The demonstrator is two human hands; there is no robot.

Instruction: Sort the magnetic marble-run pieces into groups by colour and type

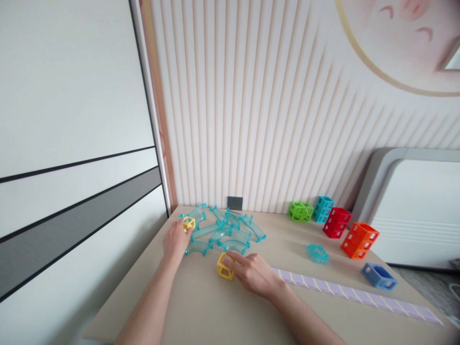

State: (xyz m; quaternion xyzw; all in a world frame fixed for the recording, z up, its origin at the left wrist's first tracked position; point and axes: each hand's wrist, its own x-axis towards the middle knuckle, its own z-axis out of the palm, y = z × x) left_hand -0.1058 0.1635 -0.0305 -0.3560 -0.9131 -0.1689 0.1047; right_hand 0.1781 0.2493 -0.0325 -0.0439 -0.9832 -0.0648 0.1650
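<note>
My left hand point(175, 242) holds a small yellow open-frame cube point(189, 223) at its fingertips, by the left end of a heap of clear teal curved track pieces point(224, 233). My right hand point(253, 273) lies on the beige table point(201, 306) with its fingers closed on a second yellow frame cube point(224, 267), which rests on the table just in front of the heap.
Frame blocks stand at the back right: green point(301, 211), teal point(322, 209), red point(337, 222), orange point(359, 239). A blue block point(379, 276) and a teal ring piece point(317, 253) lie nearer. A row of lilac tiles point(359, 292) runs along the right. A ribbed wall with a socket point(235, 202) stands behind.
</note>
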